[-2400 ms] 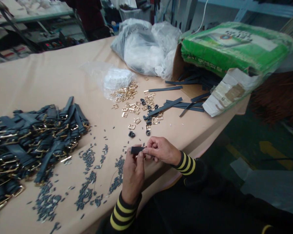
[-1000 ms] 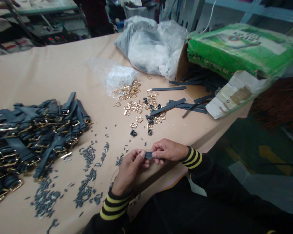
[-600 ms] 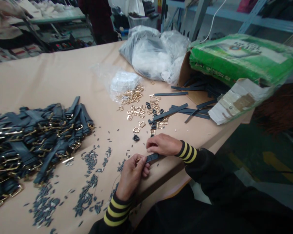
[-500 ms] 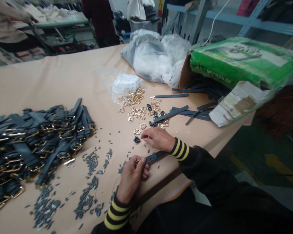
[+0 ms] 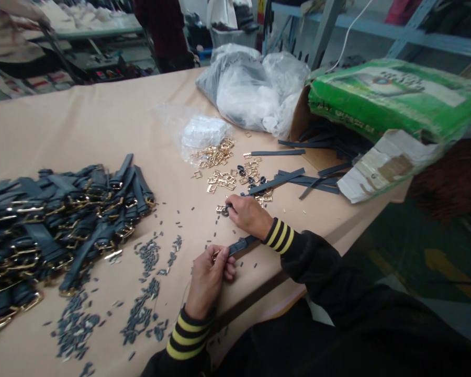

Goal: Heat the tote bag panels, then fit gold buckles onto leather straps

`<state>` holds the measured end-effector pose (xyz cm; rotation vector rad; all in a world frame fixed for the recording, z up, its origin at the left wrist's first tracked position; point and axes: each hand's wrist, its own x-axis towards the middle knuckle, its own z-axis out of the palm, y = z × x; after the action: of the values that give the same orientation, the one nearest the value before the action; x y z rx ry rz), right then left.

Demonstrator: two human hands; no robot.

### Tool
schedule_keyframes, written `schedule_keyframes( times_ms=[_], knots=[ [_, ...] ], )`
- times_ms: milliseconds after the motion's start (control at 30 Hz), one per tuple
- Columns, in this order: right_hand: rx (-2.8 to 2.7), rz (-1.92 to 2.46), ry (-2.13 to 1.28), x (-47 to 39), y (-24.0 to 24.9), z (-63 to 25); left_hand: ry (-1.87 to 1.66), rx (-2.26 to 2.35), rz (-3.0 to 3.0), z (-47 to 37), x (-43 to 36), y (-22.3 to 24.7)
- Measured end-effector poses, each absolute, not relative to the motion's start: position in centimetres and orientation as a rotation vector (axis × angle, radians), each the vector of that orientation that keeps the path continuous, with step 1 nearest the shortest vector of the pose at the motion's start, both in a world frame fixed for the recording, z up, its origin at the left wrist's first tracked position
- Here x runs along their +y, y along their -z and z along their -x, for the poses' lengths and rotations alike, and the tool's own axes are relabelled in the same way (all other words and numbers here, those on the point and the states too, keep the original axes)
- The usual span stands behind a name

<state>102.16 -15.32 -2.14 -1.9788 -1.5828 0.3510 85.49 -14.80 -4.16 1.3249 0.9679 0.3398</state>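
Note:
Between its thumb and fingers, my left hand (image 5: 209, 275) pinches one end of a dark strap (image 5: 241, 244) near the table's front edge. The strap runs up and right, passing under my right wrist. My right hand (image 5: 250, 213) is closed at the fingertips on a small dark loop (image 5: 228, 207), beside a gold buckle (image 5: 220, 209) on the table. Past that hand lie loose gold buckles (image 5: 221, 180) with a few dark loops among them.
Finished-looking buckled straps (image 5: 43, 235) are heaped at the left, with small dark bits (image 5: 76, 327) scattered nearby. Plastic bags (image 5: 251, 89) stand at the back. A green box (image 5: 392, 97) spills dark straps at the right. Two people are beyond the table (image 5: 113, 110).
My right hand has moved slightly left and its fingertips have closed on the dark loop, now up beside the gold buckle. My left hand still holds the strap.

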Motion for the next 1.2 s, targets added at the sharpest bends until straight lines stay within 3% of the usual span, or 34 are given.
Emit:
schedule_keyframes(
  times_ms=[200,400,633,867,1200],
  knots=[
    [-1.462,1.547,-0.753,-20.1,1.1,-101.1,-0.421,0.979,-1.282,-85.3,-14.9,4.3],
    [-1.07,1.617,-1.039,-21.9,4.2,-99.9,-0.459,0.981,-1.282,-85.5,-15.7,4.2],
    [-0.793,1.447,-1.222,-22.0,3.6,-99.7,-0.463,0.942,-1.524,-85.6,-16.5,3.5],
    [-0.657,1.354,-1.303,-22.8,3.7,-99.6,-0.456,0.986,-2.019,-85.4,-16.4,3.4],
    [-0.859,1.276,-1.142,-23.6,3.3,-99.0,-0.564,1.038,-2.0,-86.1,-17.8,2.7]
  ],
)
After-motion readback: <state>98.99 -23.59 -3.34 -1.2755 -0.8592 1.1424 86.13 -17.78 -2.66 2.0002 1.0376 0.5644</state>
